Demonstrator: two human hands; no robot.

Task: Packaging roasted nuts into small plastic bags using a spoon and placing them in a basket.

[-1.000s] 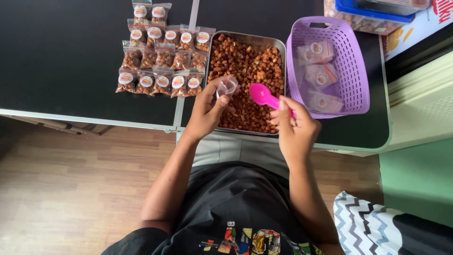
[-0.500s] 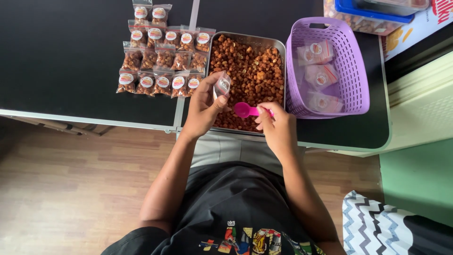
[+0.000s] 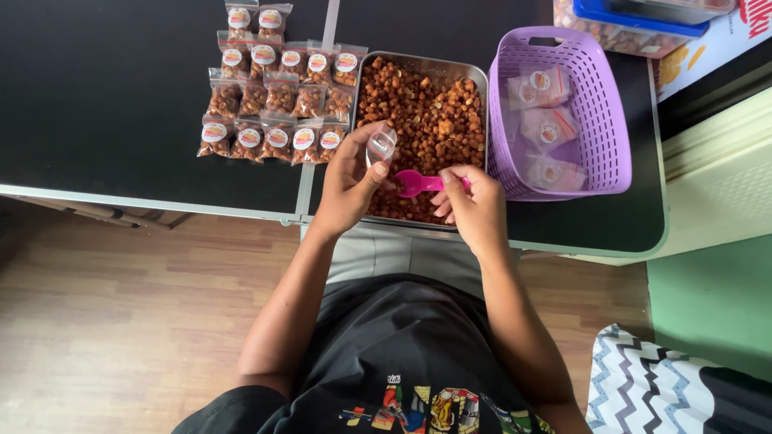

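Left hand: (image 3: 350, 181) fingers clamped on one small clear bag (image 3: 381, 145), held over the tray's near-left part.
Right hand: (image 3: 473, 201) fingers closed on the handle of one pink scoop (image 3: 416, 183) — its bowl pointed left, just under the bag.
Tray: (image 3: 482, 80) one steel tray of brown coated nuts, its near edge at the bench's front edge.
Filled bags: (image 3: 277, 96) about sixteen lay left of the tray in rows, touching, each with a round white-and-red label at its top.
Basket: (image 3: 611, 137) one purple slotted basket just right of the tray, three labelled bags (image 3: 547, 128) inside.
Bench: (image 3: 104, 96) black, with a wide bare stretch on the far left — little room between tray and basket.
Box: (image 3: 635, 20) one blue-lidded clear box at the far right corner.
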